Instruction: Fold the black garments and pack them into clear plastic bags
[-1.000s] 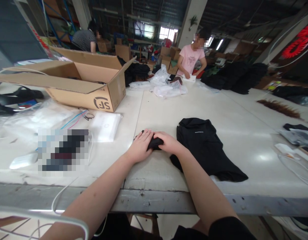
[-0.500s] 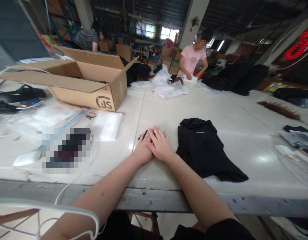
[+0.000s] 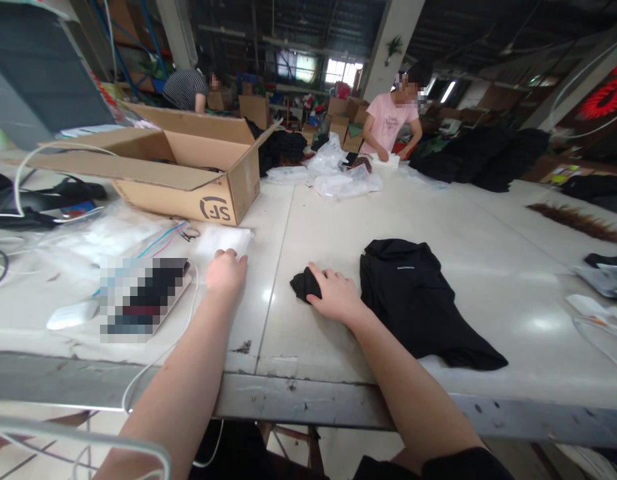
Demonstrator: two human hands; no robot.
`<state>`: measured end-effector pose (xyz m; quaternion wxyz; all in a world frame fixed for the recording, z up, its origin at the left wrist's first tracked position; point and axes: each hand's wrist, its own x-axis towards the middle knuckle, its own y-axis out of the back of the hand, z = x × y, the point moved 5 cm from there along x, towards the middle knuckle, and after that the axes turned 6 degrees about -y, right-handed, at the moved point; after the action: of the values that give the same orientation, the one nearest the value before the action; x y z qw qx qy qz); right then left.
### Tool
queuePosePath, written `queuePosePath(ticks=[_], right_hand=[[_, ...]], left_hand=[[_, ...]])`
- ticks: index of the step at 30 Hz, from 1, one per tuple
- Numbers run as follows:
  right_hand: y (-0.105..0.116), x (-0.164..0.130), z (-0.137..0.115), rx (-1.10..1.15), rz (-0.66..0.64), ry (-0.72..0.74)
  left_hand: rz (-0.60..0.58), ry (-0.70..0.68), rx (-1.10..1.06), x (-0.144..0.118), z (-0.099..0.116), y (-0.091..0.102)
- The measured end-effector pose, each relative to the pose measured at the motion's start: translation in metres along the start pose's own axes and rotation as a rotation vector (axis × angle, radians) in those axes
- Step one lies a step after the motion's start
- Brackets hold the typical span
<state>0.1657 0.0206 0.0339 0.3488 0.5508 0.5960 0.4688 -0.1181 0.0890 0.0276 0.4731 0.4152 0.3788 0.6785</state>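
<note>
My left hand [image 3: 225, 272] is over the near right part of a stack of clear plastic bags [image 3: 215, 239]. Its fingers are bent but apart from the thumb, and no bag is lifted. A small bundle of folded black cloth [image 3: 305, 285] lies on the table, and my right hand [image 3: 337, 291] holds it from the right side, thumb and forefinger against it. To the right of that hand, a black garment [image 3: 408, 300] with a small pale print is spread flat.
An open cardboard box [image 3: 183, 193] stands at the back left. Nearer are a blurred-out phone-like thing [image 3: 148, 300], a white mouse [image 3: 72, 315] and a cable. Plastic wrap [image 3: 345, 181] lies farther back. Across the table, a person in a pink shirt [image 3: 392, 123] handles white material.
My hands have come apart. The left one moved leftward from the black bundle to the plastic bags, while the right one stayed at the bundle, uncovering more of it.
</note>
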Motion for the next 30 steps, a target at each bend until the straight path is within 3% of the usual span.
queuePosePath(ticks=[2, 6, 11, 17, 21, 23, 26, 30], right_hand=[[0.006, 0.003, 0.011, 0.022, -0.063, -0.039], [0.012, 0.009, 0.023, 0.116, -0.209, 0.006], [0.022, 0.013, 0.027, 0.445, -0.126, -0.039], [0.027, 0.013, 0.029, 1.264, -0.059, -0.099], [0.020, 0.014, 0.024, 1.274, -0.154, -0.040], [0.015, 0.015, 0.023, 1.194, -0.205, -0.038], [0.009, 0.016, 0.027, 1.126, -0.246, -0.061], [0.008, 0.017, 0.031, 1.090, -0.291, -0.074]], left_hand=[[-0.061, 0.013, 0.040, 0.003, -0.001, -0.004], [-0.058, -0.024, 0.045, 0.000, 0.013, -0.004], [-0.036, -0.237, -0.168, -0.022, 0.055, -0.006], [-0.399, -0.480, -0.649, -0.068, 0.112, -0.038], [-0.434, -0.587, -0.795, -0.081, 0.127, -0.044], [-0.496, -0.533, -0.821, -0.082, 0.126, -0.047], [-0.570, -0.323, -0.868, -0.080, 0.119, -0.051], [-0.471, -0.099, -1.049, -0.074, 0.112, -0.045]])
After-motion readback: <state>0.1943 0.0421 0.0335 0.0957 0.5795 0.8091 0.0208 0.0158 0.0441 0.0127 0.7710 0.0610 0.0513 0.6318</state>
